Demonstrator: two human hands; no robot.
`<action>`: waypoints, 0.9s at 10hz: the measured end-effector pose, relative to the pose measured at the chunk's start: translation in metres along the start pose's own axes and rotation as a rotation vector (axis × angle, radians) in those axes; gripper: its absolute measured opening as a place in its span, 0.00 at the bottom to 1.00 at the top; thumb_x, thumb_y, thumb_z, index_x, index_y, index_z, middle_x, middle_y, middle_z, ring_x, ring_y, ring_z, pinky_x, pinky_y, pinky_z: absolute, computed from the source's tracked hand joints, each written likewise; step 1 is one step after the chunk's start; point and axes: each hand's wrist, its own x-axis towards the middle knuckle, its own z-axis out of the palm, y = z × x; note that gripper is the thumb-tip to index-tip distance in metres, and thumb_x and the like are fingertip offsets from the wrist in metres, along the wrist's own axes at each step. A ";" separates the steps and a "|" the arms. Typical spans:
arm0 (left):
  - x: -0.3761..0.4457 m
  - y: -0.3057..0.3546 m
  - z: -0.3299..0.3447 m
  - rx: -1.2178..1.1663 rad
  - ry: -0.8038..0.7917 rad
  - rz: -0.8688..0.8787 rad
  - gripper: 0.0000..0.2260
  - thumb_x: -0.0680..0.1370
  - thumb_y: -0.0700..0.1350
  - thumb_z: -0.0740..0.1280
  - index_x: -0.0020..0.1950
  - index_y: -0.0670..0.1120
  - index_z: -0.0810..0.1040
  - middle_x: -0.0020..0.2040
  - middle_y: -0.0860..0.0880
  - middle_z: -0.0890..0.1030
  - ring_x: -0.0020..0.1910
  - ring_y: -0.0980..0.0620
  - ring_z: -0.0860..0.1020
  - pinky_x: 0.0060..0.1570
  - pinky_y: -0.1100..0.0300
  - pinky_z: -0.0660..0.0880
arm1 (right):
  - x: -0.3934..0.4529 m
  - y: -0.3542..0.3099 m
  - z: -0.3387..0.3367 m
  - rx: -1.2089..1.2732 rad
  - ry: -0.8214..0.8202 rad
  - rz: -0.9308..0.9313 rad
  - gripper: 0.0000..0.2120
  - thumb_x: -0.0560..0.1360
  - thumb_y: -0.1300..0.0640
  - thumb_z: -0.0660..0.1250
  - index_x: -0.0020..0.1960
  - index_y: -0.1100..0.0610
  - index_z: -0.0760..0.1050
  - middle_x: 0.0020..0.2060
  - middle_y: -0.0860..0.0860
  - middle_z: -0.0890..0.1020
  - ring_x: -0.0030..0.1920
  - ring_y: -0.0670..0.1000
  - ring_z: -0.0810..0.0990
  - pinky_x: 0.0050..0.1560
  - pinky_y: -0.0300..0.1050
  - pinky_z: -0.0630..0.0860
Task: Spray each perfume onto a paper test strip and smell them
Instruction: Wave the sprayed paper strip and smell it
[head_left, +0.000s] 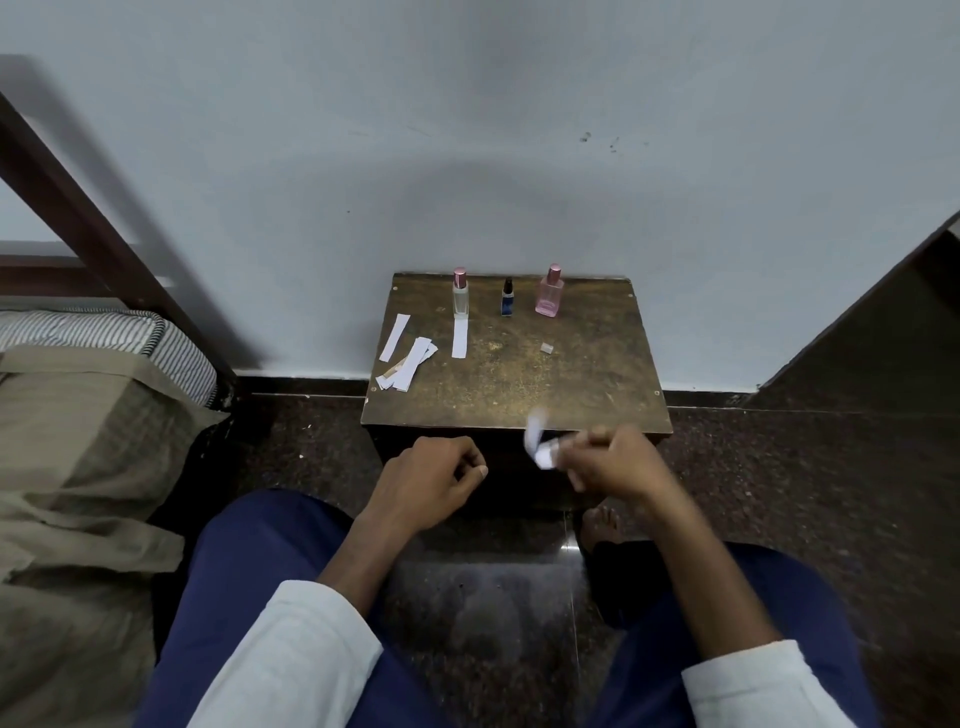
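Right hand (610, 460) pinches a blurred strip (537, 439) at the table (571, 374) edge. Left hand (434, 480) loosely curled, empty. One strip (460, 338) lies before the clear bottle (460, 293); likely two bottles left.

We read it as a home bedroom: bed (78, 415) with striped mattress, small wooden table (571, 374), plain wall (467, 130).

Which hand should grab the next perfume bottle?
Probably the left. The left hand hangs loosely curled and holds nothing, while the right hand pinches a paper strip. The clear bottle also stands on the left side of the table.
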 end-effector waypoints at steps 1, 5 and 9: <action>0.001 -0.001 0.001 0.000 0.011 -0.011 0.06 0.82 0.59 0.68 0.55 0.60 0.81 0.44 0.62 0.83 0.43 0.61 0.82 0.46 0.54 0.82 | 0.006 0.017 0.002 -0.642 0.184 -0.063 0.08 0.73 0.57 0.78 0.36 0.51 0.85 0.32 0.48 0.85 0.36 0.47 0.85 0.33 0.35 0.73; 0.004 -0.004 0.008 0.062 0.216 0.144 0.23 0.85 0.59 0.63 0.77 0.51 0.71 0.73 0.51 0.76 0.72 0.51 0.74 0.68 0.50 0.75 | 0.010 0.014 -0.006 -0.448 0.153 -0.080 0.11 0.73 0.61 0.77 0.34 0.52 0.81 0.32 0.50 0.83 0.33 0.48 0.81 0.32 0.33 0.76; 0.012 -0.007 0.024 0.218 0.162 0.039 0.37 0.85 0.66 0.50 0.88 0.49 0.43 0.89 0.47 0.43 0.88 0.46 0.42 0.85 0.42 0.48 | -0.006 -0.019 -0.011 0.862 -0.302 -0.183 0.09 0.76 0.66 0.74 0.39 0.57 0.81 0.32 0.52 0.78 0.32 0.45 0.75 0.32 0.37 0.76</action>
